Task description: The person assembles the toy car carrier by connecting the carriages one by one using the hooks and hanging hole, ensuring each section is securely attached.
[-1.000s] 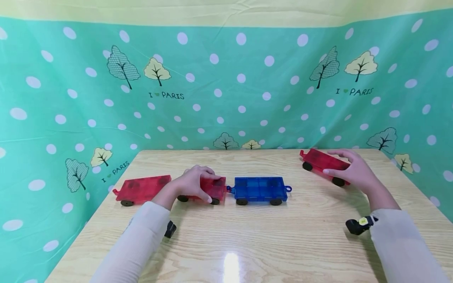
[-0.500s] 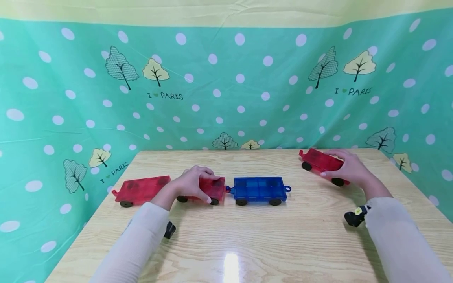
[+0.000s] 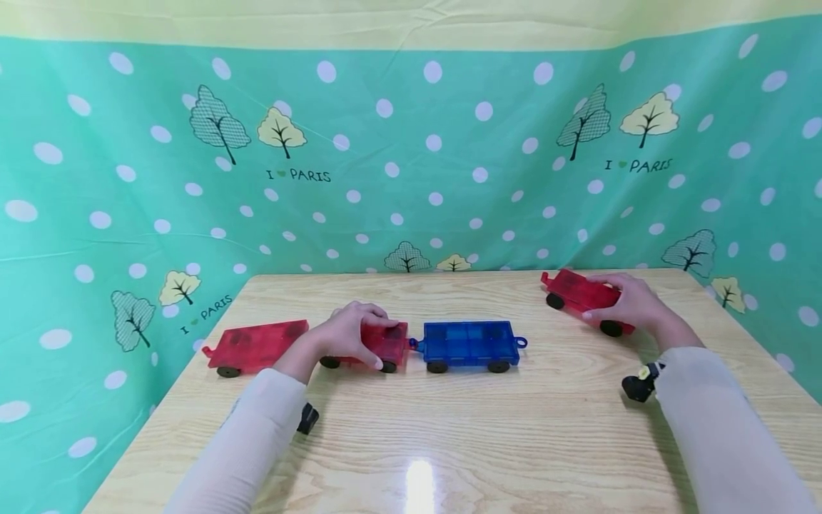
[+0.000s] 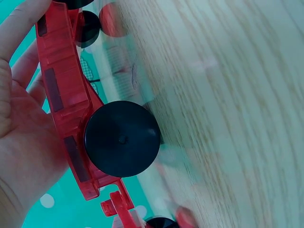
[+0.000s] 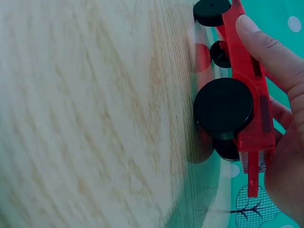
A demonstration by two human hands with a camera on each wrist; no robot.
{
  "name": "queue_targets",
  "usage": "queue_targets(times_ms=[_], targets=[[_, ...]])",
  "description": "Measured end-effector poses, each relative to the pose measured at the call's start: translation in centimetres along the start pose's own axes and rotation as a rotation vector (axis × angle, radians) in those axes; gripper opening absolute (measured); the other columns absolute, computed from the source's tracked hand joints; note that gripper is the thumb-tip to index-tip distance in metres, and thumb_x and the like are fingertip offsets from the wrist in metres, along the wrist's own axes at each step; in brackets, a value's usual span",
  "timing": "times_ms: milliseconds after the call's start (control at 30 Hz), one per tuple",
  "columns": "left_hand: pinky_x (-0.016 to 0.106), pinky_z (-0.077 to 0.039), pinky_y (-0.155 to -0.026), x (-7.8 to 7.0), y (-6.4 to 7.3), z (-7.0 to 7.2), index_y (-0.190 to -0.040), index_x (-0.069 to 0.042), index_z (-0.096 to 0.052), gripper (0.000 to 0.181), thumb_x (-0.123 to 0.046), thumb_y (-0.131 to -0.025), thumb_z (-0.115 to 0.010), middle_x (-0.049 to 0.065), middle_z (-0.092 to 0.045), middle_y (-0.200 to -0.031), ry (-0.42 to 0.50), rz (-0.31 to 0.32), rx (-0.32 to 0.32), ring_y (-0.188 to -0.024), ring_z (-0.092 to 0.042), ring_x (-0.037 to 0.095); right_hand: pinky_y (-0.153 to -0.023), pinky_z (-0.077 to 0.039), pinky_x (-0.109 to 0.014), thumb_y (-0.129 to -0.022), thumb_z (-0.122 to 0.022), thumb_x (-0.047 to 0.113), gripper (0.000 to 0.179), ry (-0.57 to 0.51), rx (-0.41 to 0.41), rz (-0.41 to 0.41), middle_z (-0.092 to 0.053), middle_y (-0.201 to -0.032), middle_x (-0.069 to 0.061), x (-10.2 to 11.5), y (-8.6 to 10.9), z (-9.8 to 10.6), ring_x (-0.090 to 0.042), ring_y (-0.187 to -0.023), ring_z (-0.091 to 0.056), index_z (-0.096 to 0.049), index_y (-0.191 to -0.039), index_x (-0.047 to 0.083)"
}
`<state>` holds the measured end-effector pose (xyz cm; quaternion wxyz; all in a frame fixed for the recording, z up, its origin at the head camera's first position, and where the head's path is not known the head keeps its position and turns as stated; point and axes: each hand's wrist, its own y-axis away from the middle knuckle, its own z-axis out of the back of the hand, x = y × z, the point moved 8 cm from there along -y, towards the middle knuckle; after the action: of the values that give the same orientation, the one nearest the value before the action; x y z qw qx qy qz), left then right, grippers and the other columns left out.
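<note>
Three see-through red toy train cars and one blue toy train car (image 3: 469, 344) stand on black wheels. My left hand (image 3: 349, 334) grips the middle red car (image 3: 392, 343) across its sides, thumb at the front. That car's right end meets the blue car's left coupling. Left of it is another red car (image 3: 257, 345), partly hidden by my wrist; in the left wrist view a red hook (image 4: 121, 207) shows at the held car's end. At the back right, my right hand (image 3: 632, 307) holds the third red car (image 3: 568, 289), angled, its hook end pointing to the back left.
The light wooden table (image 3: 449, 435) reflects a bright light near its front. A green dotted cloth (image 3: 411, 200) with printed trees hangs behind and at both sides. Black wrist cameras sit below the left hand (image 3: 309, 417) and right hand (image 3: 637, 388).
My right forearm has shifted a little left and forward, while the right hand keeps its hold on the red car. The left hand and the cars stay nearly still; the view drifts slightly.
</note>
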<state>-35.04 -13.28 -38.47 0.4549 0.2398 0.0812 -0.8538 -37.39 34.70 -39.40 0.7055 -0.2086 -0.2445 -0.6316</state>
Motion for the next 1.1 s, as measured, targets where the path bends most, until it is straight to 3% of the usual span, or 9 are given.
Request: queue_targets(times_ms=[367,567,1100], targets=[[0.052,-0.033,-0.100,-0.1,0.1,0.1,-0.133,-0.026,-0.063,0.075,-0.037,-0.064,-0.092,-0.003,-0.052,-0.135,0.001,0.003,0.001,-0.128,-0.036,0.026,-0.094,-0.043,-0.060,-0.075,-0.081,0.052,0.102,0.008,0.014,0.005,-0.036,-0.143,-0.032,-0.6,-0.1,0.2,-0.048,-0.121,-0.038,-0.035,-0.147,-0.005],[0.052,-0.033,-0.100,-0.2,0.1,0.1,-0.132,-0.026,-0.063,0.074,-0.036,-0.065,-0.092,-0.003,-0.052,-0.135,0.004,0.004,-0.001,-0.129,-0.036,0.026,-0.089,-0.047,-0.059,-0.075,-0.081,0.049,0.099,0.031,0.009,0.008,-0.035,-0.142,-0.033,-0.8,0.6,0.6,-0.050,-0.120,-0.037,-0.037,-0.146,-0.004],[0.052,-0.033,-0.100,-0.2,-0.1,0.0,-0.133,-0.024,-0.063,0.075,-0.036,-0.065,-0.091,-0.002,-0.052,-0.135,-0.003,-0.003,0.005,-0.128,-0.036,0.026,-0.091,-0.044,-0.063,-0.072,-0.081,0.054,0.100,0.069,-0.003,0.052,-0.033,-0.144,-0.034,-0.8,2.3,1.1,-0.052,-0.123,-0.034,-0.041,-0.144,-0.003]])
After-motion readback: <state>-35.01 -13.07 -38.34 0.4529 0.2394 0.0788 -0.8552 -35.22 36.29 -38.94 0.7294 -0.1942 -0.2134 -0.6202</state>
